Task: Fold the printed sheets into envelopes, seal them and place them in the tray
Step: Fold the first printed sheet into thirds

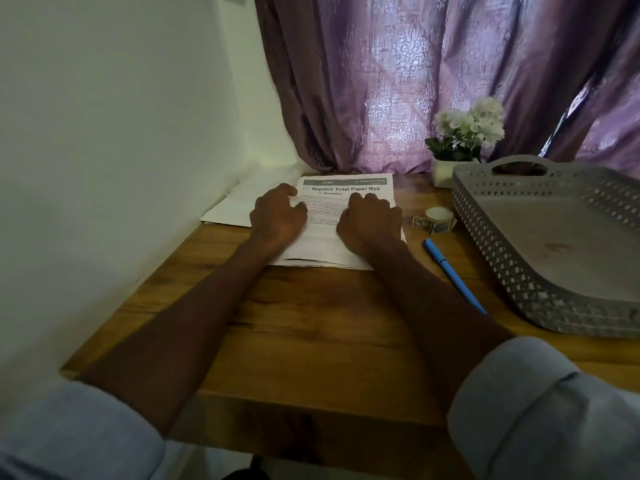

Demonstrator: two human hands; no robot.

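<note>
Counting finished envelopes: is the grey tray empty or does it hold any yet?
Empty: the grey tray shows only its bare floor, with no envelope in the visible part; its right end is cut off.

there is one view only, from a wide-angle camera worn on the person's head. it looks forward and down along both forearms, so the rolled sleeves fill the bottom corners and the near edge of the wooden table (311, 341) lies close below. the left hand (277, 216) and right hand (370, 220) sit near the middle of the frame, at arm's reach. the far side of the view faces a purple curtain (398, 81), with a white wall (121, 133) on the left and a grey tray (485, 237) cut by the right edge. straight lines bend toward the frame's borders.
</note>
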